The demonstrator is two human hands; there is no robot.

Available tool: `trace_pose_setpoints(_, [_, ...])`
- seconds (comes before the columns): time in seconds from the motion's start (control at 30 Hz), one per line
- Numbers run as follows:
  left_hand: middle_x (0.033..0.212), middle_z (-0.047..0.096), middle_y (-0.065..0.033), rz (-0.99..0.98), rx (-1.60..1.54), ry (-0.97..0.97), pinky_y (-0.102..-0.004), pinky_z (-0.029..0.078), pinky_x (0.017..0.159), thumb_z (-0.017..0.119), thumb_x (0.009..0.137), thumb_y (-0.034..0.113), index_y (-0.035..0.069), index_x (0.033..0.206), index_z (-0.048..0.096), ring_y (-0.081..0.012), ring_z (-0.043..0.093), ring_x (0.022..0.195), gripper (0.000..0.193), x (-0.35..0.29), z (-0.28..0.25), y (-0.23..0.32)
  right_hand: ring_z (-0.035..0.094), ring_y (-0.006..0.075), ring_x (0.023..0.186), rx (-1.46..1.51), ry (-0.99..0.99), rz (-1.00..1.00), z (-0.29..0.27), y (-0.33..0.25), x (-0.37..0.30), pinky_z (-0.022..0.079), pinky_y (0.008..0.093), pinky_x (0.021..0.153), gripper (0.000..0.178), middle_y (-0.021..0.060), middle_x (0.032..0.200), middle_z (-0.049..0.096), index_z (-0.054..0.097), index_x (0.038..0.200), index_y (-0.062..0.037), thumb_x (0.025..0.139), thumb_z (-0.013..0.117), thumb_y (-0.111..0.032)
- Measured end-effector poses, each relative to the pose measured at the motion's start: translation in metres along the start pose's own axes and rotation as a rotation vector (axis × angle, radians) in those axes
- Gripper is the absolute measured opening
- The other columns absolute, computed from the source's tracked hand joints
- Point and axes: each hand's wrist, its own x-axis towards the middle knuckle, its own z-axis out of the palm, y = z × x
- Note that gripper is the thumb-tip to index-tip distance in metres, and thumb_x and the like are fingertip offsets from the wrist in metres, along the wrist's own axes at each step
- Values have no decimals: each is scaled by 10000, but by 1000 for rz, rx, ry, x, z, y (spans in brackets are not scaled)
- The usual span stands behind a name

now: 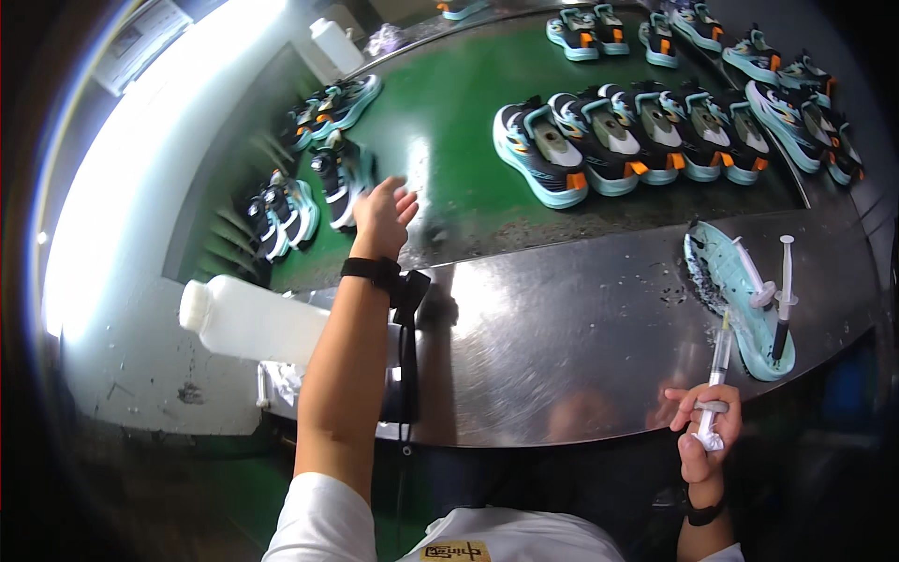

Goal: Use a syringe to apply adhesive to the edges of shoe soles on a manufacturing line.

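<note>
My left hand (382, 220) reaches out over the green surface with its fingers apart and nothing in them. Just beside it stands a black, white and light-blue sports shoe (335, 183); whether the fingers touch it is unclear. My right hand (704, 417), low on the right near the metal edge, is closed round a syringe (720, 361), its tip pointing up and away from me. Close by that tip lies a light-blue shoe sole (723, 258), dark and stained along one side. A white syringe (752, 272) and a dark-filled syringe (783, 300) rest on the sole.
The green surface (440, 131) lies beyond a steel worktop (543, 328). A row of several shoes (613, 140) stands on it, with more behind and at left. A white plastic bottle (253, 318) lies on its side by my left forearm; another bottle (335, 45) stands far back.
</note>
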Motion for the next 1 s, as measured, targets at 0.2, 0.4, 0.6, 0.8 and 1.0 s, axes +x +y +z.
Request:
trace_pose_setpoints(0.2, [859, 653, -158, 736, 1090, -613, -355, 506, 684, 690, 738, 454, 109, 1244, 484, -244, 640, 784, 646, -71, 123, -14, 525, 128, 650, -24, -15, 11, -3, -1, 3, 489, 388, 833, 392, 96, 793, 521, 455, 989, 24, 655, 588, -133])
trace_pose_setpoints(0.4, [837, 656, -139, 892, 1339, -479, -395, 504, 717, 654, 705, 358, 165, 1048, 588, -307, 639, 828, 399, -93, 134, -2, 517, 97, 680, 7, 15, 89, -14, -12, 8, 468, 357, 858, 325, 47, 795, 523, 474, 981, 10, 665, 545, -4])
trace_pose_setpoints(0.6, [528, 574, -73, 642, 1083, -820, -291, 434, 493, 630, 718, 146, 68, 915, 537, -158, 586, 492, 232, -182, 51, 18, 510, 83, 690, 12, -1, 115, -25, -15, 4, 488, 335, 826, 343, 33, 773, 511, 488, 994, 6, 653, 514, 19])
trace_pose_setpoints(0.8, [593, 583, -23, 713, 460, -556, -165, 305, 419, 629, 822, 160, 3, 1041, 570, -26, 455, 459, 277, -197, 31, -1, 499, 80, 668, 60, 70, 162, -30, -19, -1, 474, 328, 846, 351, 28, 767, 508, 493, 994, 1, 644, 491, 29])
trace_pose_setpoints(1.0, [697, 599, -102, 297, 1040, -642, -317, 440, 609, 548, 848, 501, -77, 813, 602, -164, 562, 683, 581, -80, 84, -21, 467, 69, 600, 86, 67, 163, -16, -42, 2, 438, 360, 907, 343, 39, 741, 512, 485, 977, 4, 643, 544, -50])
